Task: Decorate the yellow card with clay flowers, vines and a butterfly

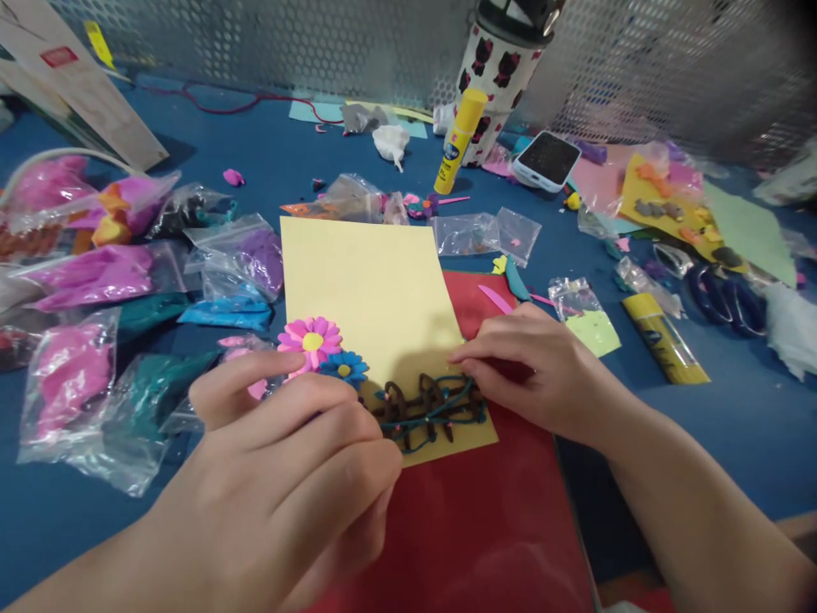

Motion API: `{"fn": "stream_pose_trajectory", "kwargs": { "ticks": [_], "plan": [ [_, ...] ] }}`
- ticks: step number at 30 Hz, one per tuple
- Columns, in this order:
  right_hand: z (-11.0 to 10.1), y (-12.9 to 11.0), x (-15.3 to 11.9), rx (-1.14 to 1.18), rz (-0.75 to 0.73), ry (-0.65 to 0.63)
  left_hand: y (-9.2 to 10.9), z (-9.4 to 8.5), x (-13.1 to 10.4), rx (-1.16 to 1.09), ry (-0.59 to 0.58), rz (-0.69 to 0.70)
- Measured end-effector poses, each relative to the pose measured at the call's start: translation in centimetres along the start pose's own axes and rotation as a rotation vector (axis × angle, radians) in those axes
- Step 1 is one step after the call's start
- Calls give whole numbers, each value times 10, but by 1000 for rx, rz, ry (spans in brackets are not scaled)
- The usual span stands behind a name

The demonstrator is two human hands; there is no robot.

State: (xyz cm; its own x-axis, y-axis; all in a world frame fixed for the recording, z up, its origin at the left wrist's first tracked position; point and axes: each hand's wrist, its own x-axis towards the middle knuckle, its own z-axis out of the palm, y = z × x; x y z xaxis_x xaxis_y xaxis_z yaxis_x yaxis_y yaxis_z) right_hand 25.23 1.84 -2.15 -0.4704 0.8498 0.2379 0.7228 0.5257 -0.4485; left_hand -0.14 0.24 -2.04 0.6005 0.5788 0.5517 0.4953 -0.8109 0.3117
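Note:
A pale yellow sheet (363, 281) lies on a red folder (485, 528). Along its lower edge runs a brown clay fence (434, 409) wound with teal strands. A pink flower (311, 340) and a blue flower (345, 368) sit at the sheet's left edge. My left hand (299, 477) is over the lower left corner, index finger at the pink flower, the other fingers curled; what they hold, if anything, is hidden. My right hand (542, 366) pinches with thumb and index finger just above the fence's right end; a tiny yellowish bit shows at the fingertips, too small to name.
Bags of coloured clay (95, 272) crowd the left. Behind the sheet stand a yellow glue stick (459, 140) and a patterned tumbler (498, 77), beside a white device (547, 160). Another glue stick (665, 339), scissors (728, 298) and paper scraps lie at right.

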Motion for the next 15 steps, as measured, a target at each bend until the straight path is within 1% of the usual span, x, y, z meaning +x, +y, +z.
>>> {"fn": "stream_pose_trajectory", "kwargs": {
  "ticks": [4,7,11,15],
  "plan": [
    [-1,1,-1,-1,-13,-63,2,0,0,18,21,-20],
    [-2,1,-1,31,-17,-67,0,-1,0,14,6,-4],
    [-3,0,-1,67,8,-46,-3,-2,1,24,-9,60],
    [-3,0,-1,54,2,-68,-3,0,2,41,-1,31]
  ]
}}
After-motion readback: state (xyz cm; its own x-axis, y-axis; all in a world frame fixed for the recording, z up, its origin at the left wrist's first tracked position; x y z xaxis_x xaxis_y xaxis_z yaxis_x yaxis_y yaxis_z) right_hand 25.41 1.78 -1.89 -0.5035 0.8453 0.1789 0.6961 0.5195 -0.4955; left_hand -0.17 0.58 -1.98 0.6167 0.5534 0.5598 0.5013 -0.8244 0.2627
